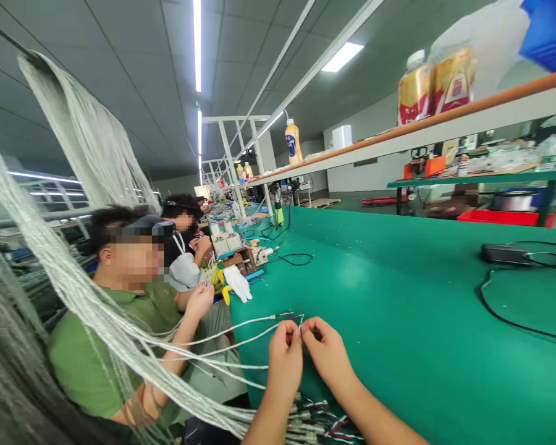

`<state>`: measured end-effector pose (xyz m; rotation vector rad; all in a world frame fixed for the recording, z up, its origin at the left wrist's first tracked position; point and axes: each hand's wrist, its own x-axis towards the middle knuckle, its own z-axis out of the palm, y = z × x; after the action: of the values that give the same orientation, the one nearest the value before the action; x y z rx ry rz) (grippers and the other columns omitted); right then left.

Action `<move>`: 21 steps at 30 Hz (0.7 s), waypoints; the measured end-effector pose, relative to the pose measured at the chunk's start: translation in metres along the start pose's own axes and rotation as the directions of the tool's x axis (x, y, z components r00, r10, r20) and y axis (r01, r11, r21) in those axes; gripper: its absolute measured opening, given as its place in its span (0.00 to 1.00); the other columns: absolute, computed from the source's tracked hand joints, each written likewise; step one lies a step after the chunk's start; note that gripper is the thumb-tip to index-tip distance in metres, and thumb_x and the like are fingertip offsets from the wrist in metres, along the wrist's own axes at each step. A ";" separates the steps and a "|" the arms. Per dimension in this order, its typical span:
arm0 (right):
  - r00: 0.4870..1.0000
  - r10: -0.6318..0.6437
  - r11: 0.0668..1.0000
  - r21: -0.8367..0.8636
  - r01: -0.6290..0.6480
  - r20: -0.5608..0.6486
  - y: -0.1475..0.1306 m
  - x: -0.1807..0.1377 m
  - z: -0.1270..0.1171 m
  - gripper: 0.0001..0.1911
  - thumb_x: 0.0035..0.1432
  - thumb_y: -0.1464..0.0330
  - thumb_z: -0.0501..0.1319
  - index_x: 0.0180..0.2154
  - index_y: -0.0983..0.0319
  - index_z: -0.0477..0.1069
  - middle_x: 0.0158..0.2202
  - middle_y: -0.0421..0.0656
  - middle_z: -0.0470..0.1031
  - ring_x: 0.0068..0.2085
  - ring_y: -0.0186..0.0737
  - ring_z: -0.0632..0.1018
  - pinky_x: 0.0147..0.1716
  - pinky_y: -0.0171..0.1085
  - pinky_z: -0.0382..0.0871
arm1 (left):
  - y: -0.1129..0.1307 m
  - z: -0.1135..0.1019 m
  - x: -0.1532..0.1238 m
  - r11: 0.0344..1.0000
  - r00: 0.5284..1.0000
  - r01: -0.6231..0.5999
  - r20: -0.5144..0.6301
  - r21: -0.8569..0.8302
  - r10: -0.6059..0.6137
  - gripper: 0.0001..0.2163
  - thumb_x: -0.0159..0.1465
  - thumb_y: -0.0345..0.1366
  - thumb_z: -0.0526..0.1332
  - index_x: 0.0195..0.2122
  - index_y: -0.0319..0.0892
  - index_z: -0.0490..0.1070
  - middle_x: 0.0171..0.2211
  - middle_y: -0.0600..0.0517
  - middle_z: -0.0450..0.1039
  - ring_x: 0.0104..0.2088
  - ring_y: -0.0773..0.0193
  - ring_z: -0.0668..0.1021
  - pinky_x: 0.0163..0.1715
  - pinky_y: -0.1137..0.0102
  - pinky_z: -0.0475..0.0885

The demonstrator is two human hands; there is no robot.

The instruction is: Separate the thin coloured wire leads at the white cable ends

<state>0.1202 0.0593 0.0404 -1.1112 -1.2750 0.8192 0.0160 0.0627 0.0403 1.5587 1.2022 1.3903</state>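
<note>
My left hand (285, 361) and my right hand (327, 352) meet over the near edge of a green table (398, 309). Both pinch the end of a thin white cable (222, 334) between fingertips, right where the hands touch. Several similar white cables (97, 309) run from a hanging bundle at the left across to my hands. Below my wrists lies a bunch of cable ends with red, black and white wires (324, 423).
A person in a green shirt (88, 364) sits close at my left, handling cables; more people work beyond. A white glove (238, 283), black cords (514, 315), a black adapter (505, 253) lie on the table. Bottles (414, 86) stand on an overhead shelf.
</note>
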 end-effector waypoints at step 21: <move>0.996 0.048 0.990 0.126 -0.058 0.075 -0.003 -0.001 -0.001 0.15 0.55 0.55 0.60 0.29 0.60 0.70 0.22 0.38 0.71 0.25 0.37 0.71 0.27 0.36 0.63 | 0.004 0.000 -0.001 0.971 0.992 0.111 -0.033 -0.210 -0.121 0.14 0.56 0.47 0.63 0.27 0.41 0.66 0.17 0.57 0.65 0.19 0.70 0.67 0.20 0.75 0.61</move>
<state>0.1209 0.0574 0.0429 -1.0244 -1.2383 0.9747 0.0165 0.0606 0.0436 1.2987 1.1177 1.4321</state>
